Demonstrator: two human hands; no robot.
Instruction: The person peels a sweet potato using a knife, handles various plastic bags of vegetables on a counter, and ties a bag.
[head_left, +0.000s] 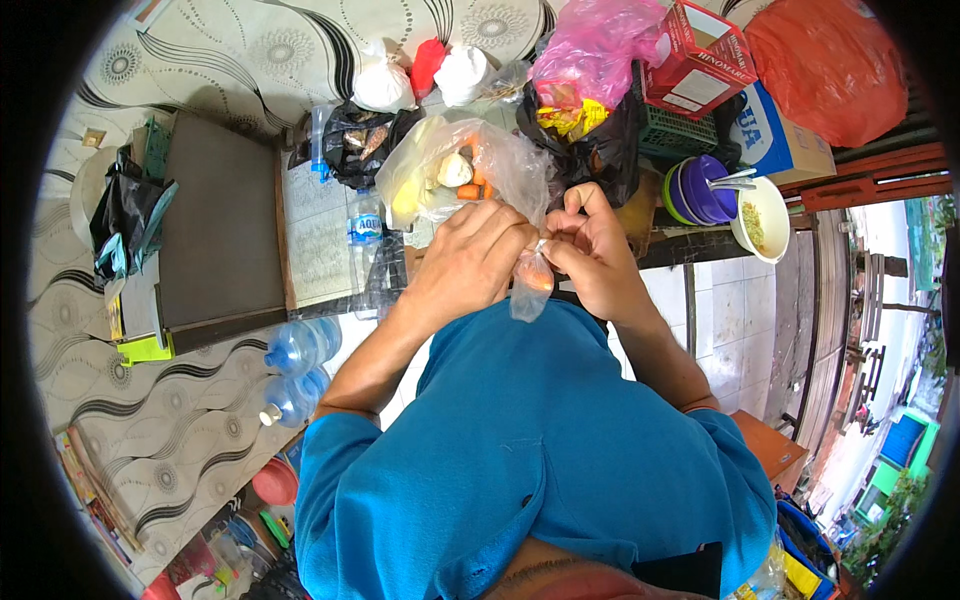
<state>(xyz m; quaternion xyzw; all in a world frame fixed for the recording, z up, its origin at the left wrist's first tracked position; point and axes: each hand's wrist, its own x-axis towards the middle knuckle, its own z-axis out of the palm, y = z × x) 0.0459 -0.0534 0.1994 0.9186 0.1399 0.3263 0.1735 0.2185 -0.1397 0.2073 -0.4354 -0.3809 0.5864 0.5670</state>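
Observation:
A small clear plastic bag (532, 289) with something orange inside hangs between my hands, its neck gathered at a whitish knot or tie. My right hand (592, 259) pinches that neck between thumb and forefinger, the other fingers curled up. From the other side, my left hand (480, 251) grips the bag near its top with bent fingers, which hide part of it. Just beyond my hands lies a larger clear plastic bag (517, 161) holding orange carrot pieces (471, 192), a pale vegetable piece (454, 171) and something yellowish.
A water bottle (365, 225) stands left of my hands. Black plastic bags (360, 154) and a pink bag (592, 52) crowd the back. At right are a red carton (701, 64), stacked purple bowls (705, 191) and a white bowl of food (776, 232). Large water jugs (296, 352) sit lower left.

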